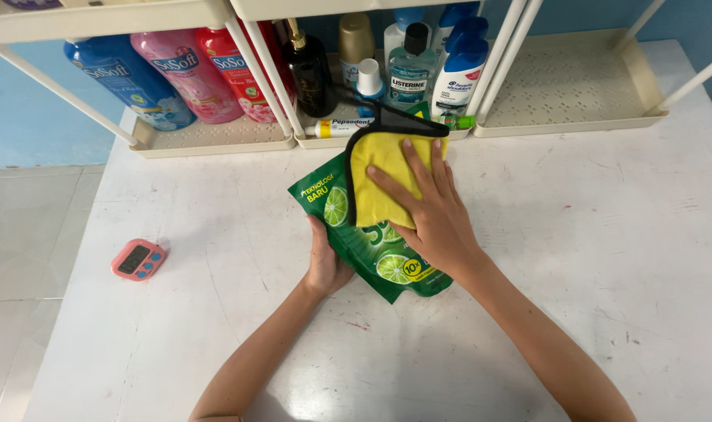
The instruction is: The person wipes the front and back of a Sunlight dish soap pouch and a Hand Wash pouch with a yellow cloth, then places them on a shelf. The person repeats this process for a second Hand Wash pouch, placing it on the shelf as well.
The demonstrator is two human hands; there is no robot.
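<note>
A green refill pouch (367,254) with lime pictures lies tilted on the white table (574,258). My left hand (324,262) grips the pouch's lower left edge from beneath. A yellow cloth (375,168) with a dark trim covers the pouch's upper part. My right hand (430,207) lies flat on the cloth, fingers spread, pressing it against the pouch.
A small pink timer (138,259) sits on the table at the left. Cream shelf trays (559,94) stand along the back, holding blue, pink and red pouches (188,74), a dark pump bottle (309,70), mouthwash (409,70) and shampoo bottles (459,70).
</note>
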